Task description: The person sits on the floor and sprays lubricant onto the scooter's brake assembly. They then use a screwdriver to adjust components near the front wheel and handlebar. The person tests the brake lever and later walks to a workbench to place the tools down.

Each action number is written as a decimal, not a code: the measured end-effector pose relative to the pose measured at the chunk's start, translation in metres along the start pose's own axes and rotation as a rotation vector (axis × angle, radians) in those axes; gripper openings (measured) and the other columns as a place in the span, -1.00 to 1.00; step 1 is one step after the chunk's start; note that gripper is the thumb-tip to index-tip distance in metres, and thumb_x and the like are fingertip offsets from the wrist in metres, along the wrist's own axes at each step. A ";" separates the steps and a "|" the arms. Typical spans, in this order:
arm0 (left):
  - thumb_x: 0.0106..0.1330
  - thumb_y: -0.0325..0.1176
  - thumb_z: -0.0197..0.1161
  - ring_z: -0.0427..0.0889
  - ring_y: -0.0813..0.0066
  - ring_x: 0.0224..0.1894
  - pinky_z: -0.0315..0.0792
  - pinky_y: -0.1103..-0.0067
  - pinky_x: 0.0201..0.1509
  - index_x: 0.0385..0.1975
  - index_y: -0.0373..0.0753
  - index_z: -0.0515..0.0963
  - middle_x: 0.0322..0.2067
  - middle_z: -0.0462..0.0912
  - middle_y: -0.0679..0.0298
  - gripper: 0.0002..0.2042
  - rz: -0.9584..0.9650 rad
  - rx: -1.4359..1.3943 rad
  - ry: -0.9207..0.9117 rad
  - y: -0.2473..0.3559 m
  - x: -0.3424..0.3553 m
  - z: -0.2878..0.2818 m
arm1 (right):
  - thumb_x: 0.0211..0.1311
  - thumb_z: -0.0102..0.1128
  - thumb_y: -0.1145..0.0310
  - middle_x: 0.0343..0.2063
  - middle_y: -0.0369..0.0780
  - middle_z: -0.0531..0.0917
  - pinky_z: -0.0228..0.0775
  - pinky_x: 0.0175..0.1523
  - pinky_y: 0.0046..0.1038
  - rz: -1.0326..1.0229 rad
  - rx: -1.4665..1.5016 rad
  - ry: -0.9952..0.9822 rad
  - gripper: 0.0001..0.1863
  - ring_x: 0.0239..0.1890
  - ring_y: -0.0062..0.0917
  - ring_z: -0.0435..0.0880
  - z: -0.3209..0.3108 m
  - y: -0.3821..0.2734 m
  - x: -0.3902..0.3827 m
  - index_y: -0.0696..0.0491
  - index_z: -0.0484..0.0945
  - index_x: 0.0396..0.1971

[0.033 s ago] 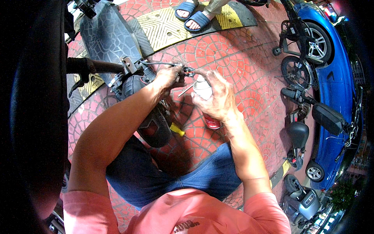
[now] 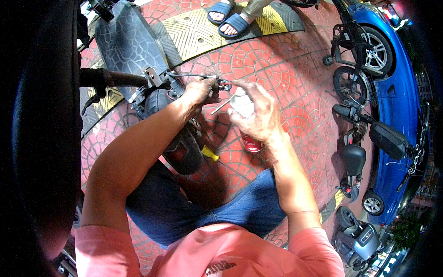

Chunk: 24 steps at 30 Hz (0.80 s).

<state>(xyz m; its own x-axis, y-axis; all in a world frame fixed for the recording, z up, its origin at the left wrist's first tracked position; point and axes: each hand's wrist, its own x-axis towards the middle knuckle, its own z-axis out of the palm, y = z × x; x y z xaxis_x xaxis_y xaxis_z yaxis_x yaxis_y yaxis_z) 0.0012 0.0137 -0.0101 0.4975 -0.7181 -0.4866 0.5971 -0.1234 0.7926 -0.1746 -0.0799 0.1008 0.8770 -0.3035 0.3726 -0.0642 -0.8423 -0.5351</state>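
My left hand (image 2: 200, 92) is closed on a small dark metal part (image 2: 224, 85) with a red piece in it, which looks like a brake caliper. A grey cable (image 2: 187, 74) runs to it from an electric scooter (image 2: 131, 44). In my right hand (image 2: 263, 113) is a red and white spray can (image 2: 252, 144), its white top near the part. A short rod or thin tube (image 2: 221, 106) slants beside the can; what holds it I cannot tell. The scooter's black wheel and fender (image 2: 187, 152) stand below my left forearm.
A yellow handle (image 2: 210, 153) lies on the red paving by the wheel. Ahead, a person in blue sandals (image 2: 234, 26) stands by a yellow and black speed ramp (image 2: 194, 37). Parked bikes (image 2: 353, 87) and a blue car (image 2: 397, 106) line the right side.
My right hand and the spray can have shifted very slightly right, a little away from the part. The left hand keeps its place.
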 end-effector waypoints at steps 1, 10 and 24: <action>0.42 -0.31 0.09 0.49 0.55 -0.53 0.63 0.38 -0.30 -0.29 -0.26 0.50 -0.50 0.50 0.34 -0.85 0.010 0.019 -0.001 0.000 0.000 0.002 | -0.08 0.38 0.31 -0.17 -0.14 0.64 0.60 -0.12 -0.27 -0.007 0.019 0.016 -0.34 -0.21 -0.21 0.71 -0.006 0.001 0.000 0.00 0.46 0.14; 0.37 -0.31 0.16 0.60 0.50 -0.48 0.69 0.45 -0.30 -0.20 -0.30 0.54 -0.45 0.60 0.29 -0.82 -0.099 -0.100 -0.100 0.012 -0.003 0.010 | 0.05 0.43 0.23 -0.09 0.05 0.61 0.48 0.07 -0.13 0.482 -0.148 0.354 -0.23 -0.04 -0.06 0.64 -0.008 0.116 -0.005 0.10 0.28 0.25; 0.48 0.15 0.00 0.23 0.60 -0.68 0.20 0.60 -0.53 -0.44 -0.07 0.33 -0.68 0.30 0.48 -0.58 -0.127 -0.230 -0.012 0.069 -0.040 0.009 | 0.01 0.42 0.13 0.26 0.11 0.35 0.31 0.33 -0.12 0.712 -0.212 -0.099 0.01 0.23 0.00 0.45 0.056 0.127 -0.041 0.12 0.07 0.42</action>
<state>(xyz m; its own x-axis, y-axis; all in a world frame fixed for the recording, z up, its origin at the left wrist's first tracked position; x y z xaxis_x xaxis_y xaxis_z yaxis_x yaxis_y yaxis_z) 0.0167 0.0277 0.0678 0.4026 -0.7150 -0.5716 0.7822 -0.0556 0.6205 -0.1926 -0.1497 -0.0249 0.6276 -0.7739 -0.0846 -0.7136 -0.5284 -0.4601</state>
